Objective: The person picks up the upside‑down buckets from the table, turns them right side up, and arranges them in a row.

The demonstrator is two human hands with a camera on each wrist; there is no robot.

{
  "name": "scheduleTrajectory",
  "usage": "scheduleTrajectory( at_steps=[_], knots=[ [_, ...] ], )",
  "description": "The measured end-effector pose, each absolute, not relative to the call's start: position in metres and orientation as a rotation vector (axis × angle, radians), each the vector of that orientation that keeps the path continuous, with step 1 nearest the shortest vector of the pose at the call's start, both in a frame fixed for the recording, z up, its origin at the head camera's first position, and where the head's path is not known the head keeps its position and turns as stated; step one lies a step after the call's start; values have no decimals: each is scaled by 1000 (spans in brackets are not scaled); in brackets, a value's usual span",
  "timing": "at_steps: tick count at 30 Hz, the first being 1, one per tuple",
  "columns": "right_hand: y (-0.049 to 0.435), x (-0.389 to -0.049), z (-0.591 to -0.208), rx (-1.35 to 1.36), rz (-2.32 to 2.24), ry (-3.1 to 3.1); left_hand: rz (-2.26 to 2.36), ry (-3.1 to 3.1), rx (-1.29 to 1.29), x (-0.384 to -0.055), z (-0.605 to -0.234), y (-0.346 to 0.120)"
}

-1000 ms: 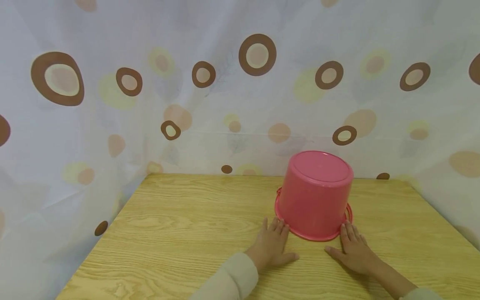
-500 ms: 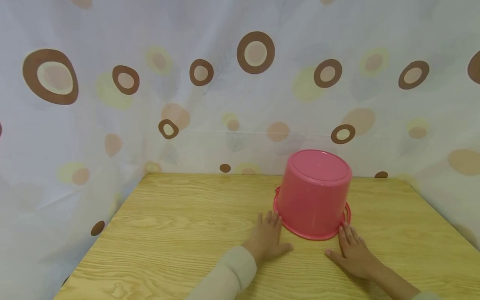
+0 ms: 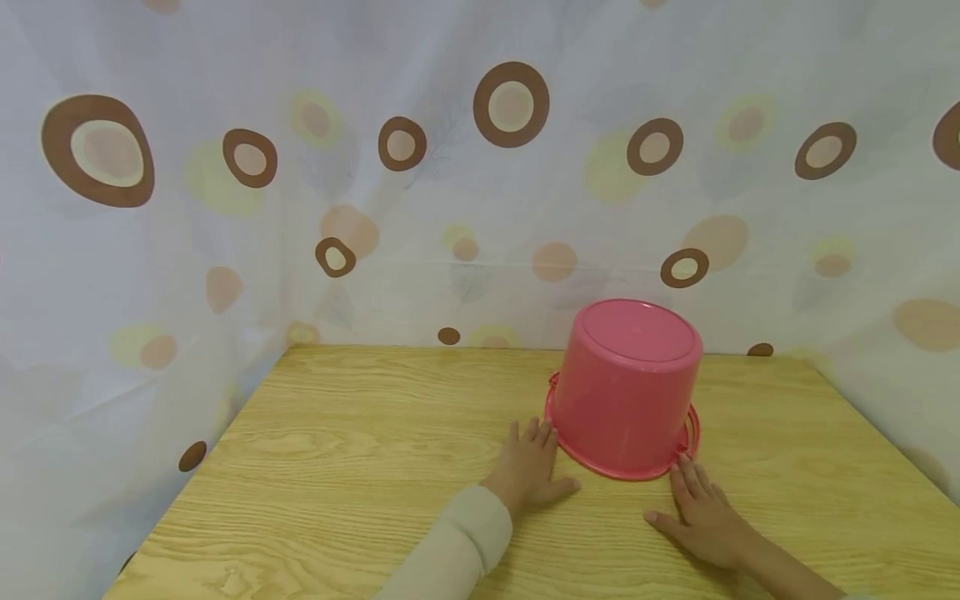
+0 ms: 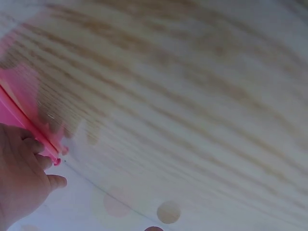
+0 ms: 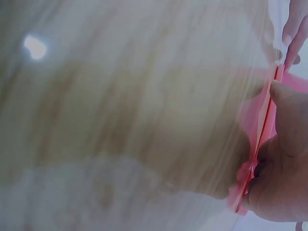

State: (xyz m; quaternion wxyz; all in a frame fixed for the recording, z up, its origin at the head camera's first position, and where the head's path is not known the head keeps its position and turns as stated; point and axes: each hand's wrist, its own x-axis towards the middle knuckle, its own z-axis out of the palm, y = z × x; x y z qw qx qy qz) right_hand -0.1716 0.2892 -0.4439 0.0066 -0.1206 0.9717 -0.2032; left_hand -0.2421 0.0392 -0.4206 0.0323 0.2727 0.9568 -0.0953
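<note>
A pink plastic bucket (image 3: pixel 630 392) stands upside down on the wooden table, its base facing up and its rim on the tabletop. Its handle (image 3: pixel 694 429) shows at the right of the rim. My left hand (image 3: pixel 528 468) lies with spread, straight fingers, fingertips right at the rim's left front. At the right front, my right hand (image 3: pixel 708 518) has its fingers extended, tips close by the rim near the handle's joint. In the left wrist view the fingers (image 4: pixel 43 161) overlap the pink rim. Whatever is under the bucket is hidden.
The wooden table (image 3: pixel 360 475) reaches back to a white sheet (image 3: pixel 420 208) with brown and yellow circles. This sheet also hangs along the left and right sides. The bucket's reflection shows on the glossy tabletop in both wrist views.
Both hands have slid slightly back from the bucket's rim, the left one a little to the left and the right one a little nearer. The bucket stays in place; the head view shifted slightly.
</note>
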Motion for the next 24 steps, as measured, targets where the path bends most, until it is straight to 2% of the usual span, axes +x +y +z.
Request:
scheduleTrajectory(
  at_steps=[24],
  knots=[
    [280, -174, -435, -361, -658, 2968, -275, 2956, 890, -240, -426, 35]
  ],
)
